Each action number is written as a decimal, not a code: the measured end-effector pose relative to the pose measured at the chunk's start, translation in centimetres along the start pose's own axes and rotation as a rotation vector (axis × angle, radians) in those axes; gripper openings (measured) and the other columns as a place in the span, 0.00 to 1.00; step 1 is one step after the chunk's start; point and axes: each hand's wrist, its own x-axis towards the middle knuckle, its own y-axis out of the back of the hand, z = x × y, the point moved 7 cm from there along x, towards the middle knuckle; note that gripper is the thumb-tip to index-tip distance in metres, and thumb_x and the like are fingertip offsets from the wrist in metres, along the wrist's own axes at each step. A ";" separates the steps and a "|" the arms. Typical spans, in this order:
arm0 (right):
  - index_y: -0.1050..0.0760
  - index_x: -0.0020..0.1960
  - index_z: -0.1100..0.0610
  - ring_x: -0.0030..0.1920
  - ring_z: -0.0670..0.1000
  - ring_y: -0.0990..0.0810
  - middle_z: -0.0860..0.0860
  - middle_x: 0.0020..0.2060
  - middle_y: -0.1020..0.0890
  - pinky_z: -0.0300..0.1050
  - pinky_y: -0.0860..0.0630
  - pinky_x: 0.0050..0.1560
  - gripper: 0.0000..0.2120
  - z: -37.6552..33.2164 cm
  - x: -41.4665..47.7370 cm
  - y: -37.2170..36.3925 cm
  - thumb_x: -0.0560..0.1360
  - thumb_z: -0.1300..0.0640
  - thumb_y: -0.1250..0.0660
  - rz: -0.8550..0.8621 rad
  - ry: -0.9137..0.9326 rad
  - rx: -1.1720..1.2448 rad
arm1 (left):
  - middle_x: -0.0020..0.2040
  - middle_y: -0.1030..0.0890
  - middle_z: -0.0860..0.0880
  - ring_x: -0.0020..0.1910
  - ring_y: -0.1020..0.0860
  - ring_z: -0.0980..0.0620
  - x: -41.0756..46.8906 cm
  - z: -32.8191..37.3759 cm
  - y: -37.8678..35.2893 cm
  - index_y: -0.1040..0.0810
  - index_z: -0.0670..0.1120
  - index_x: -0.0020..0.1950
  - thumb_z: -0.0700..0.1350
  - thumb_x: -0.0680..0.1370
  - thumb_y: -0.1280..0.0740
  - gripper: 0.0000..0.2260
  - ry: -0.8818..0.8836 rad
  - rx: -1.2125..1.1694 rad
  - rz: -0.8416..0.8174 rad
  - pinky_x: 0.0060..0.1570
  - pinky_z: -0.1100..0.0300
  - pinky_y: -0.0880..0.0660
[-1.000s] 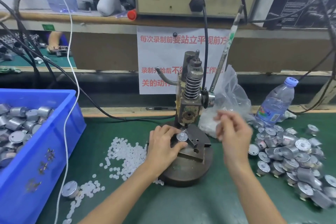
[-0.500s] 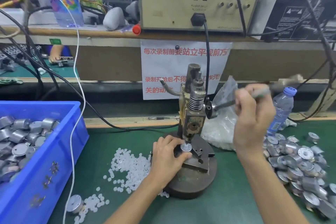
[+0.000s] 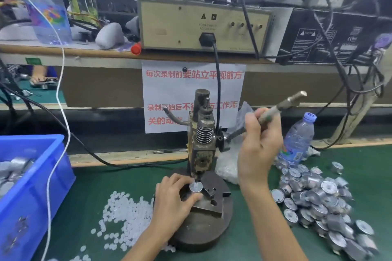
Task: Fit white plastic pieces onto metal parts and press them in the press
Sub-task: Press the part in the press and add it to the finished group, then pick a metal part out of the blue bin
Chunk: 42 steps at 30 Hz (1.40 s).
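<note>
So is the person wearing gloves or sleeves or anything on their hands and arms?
No. The left hand and the right hand are both bare, with no gloves, and no rings show. The left forearm and the right forearm are bare too, as far as the picture reaches. No sleeve, watch or wristband is in view.

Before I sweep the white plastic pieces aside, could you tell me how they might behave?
The white plastic pieces lie in a loose heap of small discs, so probably light and quick to scatter. Being round, some may roll on the green mat.
</note>
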 end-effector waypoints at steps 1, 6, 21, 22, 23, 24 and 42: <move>0.31 0.41 0.50 0.31 0.39 0.33 0.39 0.31 0.28 0.32 0.34 0.35 0.07 0.5 1.1 -0.6 0.76 0.60 0.40 0.001 -0.047 -0.020 | 0.44 0.28 0.65 0.45 0.31 0.58 0.0 0.0 0.0 0.19 0.54 0.48 0.56 0.67 0.25 0.12 0.003 -0.006 -0.001 0.44 0.63 0.44; 0.27 0.61 0.55 0.35 0.39 0.26 0.44 0.46 0.21 0.31 0.30 0.35 0.17 4.8 4.4 -3.3 0.77 0.68 0.44 -0.139 -0.394 -0.055 | 0.47 0.25 0.62 0.48 0.30 0.58 -0.1 0.2 0.1 0.20 0.56 0.50 0.58 0.68 0.27 0.13 0.019 -0.010 -0.034 0.46 0.64 0.44; 0.27 0.60 0.50 0.54 0.44 0.30 0.45 0.52 0.28 0.36 0.34 0.51 0.13 10.6 -13.3 1.8 0.75 0.53 0.37 -0.773 -0.266 -0.818 | 0.54 0.26 0.57 0.55 0.35 0.58 -1.8 1.1 0.4 0.20 0.51 0.50 0.46 0.69 0.26 0.11 0.054 0.023 0.010 0.48 0.64 0.45; 0.27 0.61 0.49 0.56 0.45 0.30 0.45 0.53 0.29 0.36 0.34 0.52 0.15 10.6 -13.3 1.5 0.75 0.50 0.36 -0.782 -0.290 -0.829 | 0.54 0.26 0.57 0.55 0.36 0.59 -2.1 1.0 0.7 0.20 0.51 0.49 0.44 0.68 0.26 0.11 0.059 0.029 0.026 0.47 0.64 0.45; 0.27 0.60 0.48 0.55 0.45 0.29 0.44 0.52 0.30 0.37 0.33 0.52 0.15 10.6 -13.3 1.5 0.74 0.48 0.36 -0.788 -0.321 -0.819 | 0.54 0.26 0.57 0.55 0.36 0.58 -2.5 1.3 0.8 0.21 0.51 0.49 0.43 0.67 0.25 0.12 0.057 0.025 0.035 0.47 0.63 0.45; 0.27 0.58 0.47 0.53 0.44 0.28 0.43 0.51 0.30 0.37 0.31 0.52 0.14 10.5 -13.2 1.7 0.73 0.47 0.35 -0.790 -0.358 -0.783 | 0.52 0.25 0.58 0.54 0.34 0.58 -2.8 1.7 0.9 0.22 0.52 0.48 0.41 0.67 0.25 0.13 0.051 0.005 0.043 0.47 0.63 0.44; 0.23 0.51 0.49 0.39 0.34 0.25 0.40 0.38 0.23 0.25 0.32 0.39 0.08 7.7 -3.1 18.8 0.71 0.54 0.31 -0.324 -0.380 -0.837 | 0.44 0.24 0.60 0.45 0.28 0.63 -0.1 18.5 -11.3 0.29 0.59 0.45 0.40 0.70 0.29 0.15 -0.196 -0.397 -0.284 0.50 0.58 0.34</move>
